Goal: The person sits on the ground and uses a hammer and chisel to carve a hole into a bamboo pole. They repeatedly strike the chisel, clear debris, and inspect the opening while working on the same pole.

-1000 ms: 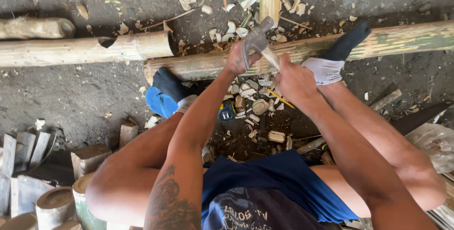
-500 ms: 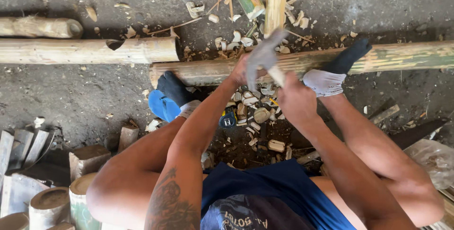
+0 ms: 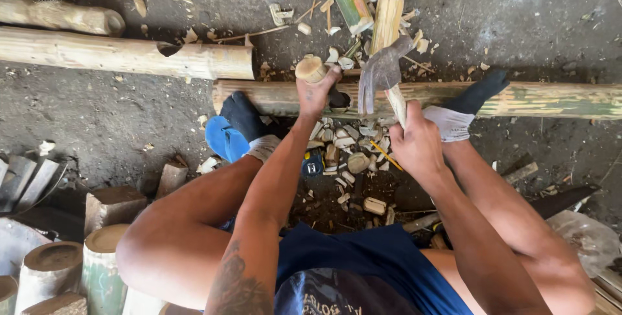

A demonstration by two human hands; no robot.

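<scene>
Under hatchet [image 3: 382, 69], bamboo pole [image 3: 531, 98], chips [image 3: 353, 153]

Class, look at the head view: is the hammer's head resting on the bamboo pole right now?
No: the hammer, gripped by its wooden handle in the right hand, is raised with its head clear of the bamboo pole.

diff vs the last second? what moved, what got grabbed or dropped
The left hand now holds a short round wooden piece at the long bamboo pole; no such piece showed in its grip earlier. The right hand keeps its grip on the hatchet, whose head sits slightly right of where it was. Nothing was dropped. Both feet stay braced against the pole, and the chips lie as before.
</scene>
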